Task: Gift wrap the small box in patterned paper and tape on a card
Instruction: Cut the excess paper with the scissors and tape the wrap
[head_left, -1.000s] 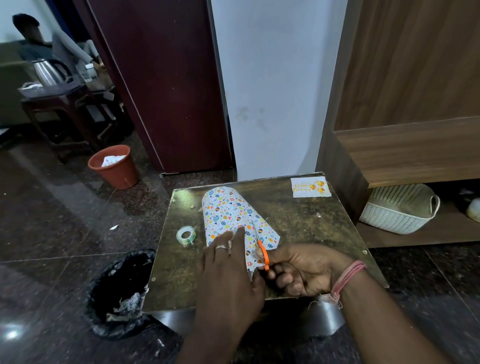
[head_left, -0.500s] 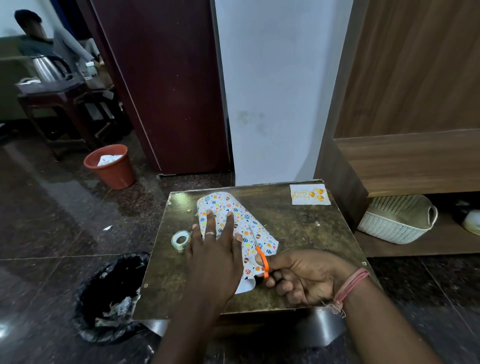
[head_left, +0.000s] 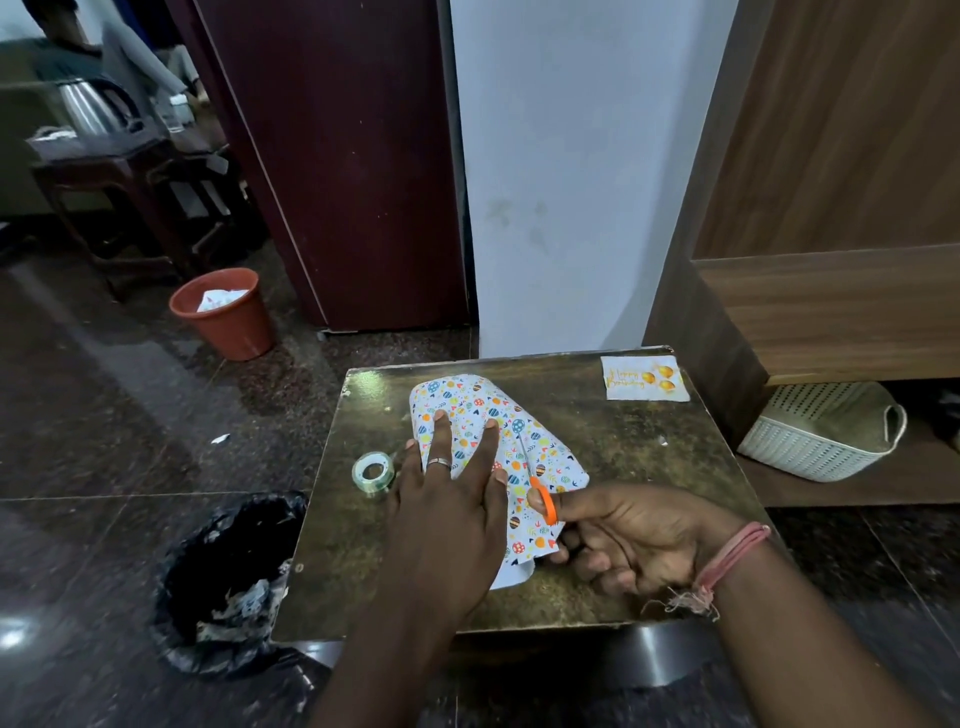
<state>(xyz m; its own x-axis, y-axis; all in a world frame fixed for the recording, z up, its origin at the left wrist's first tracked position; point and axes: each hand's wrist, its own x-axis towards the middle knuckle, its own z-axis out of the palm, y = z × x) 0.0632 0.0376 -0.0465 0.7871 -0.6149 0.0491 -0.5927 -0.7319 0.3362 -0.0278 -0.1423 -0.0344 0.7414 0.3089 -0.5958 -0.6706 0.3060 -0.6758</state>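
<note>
Patterned paper (head_left: 511, 452) lies curved over the middle of the small table (head_left: 649, 457), and whatever is beneath it is hidden. It is pressed flat by the left hand (head_left: 447, 514), fingers straight and spread. Orange-handled scissors (head_left: 540, 496) are gripped by the right hand (head_left: 639, 540), whose curled fingers cover most of the handles; the blades are hard to make out against the print. A tape roll (head_left: 372, 471) sits just left of the paper, and the card (head_left: 645, 378) lies at the far right corner.
</note>
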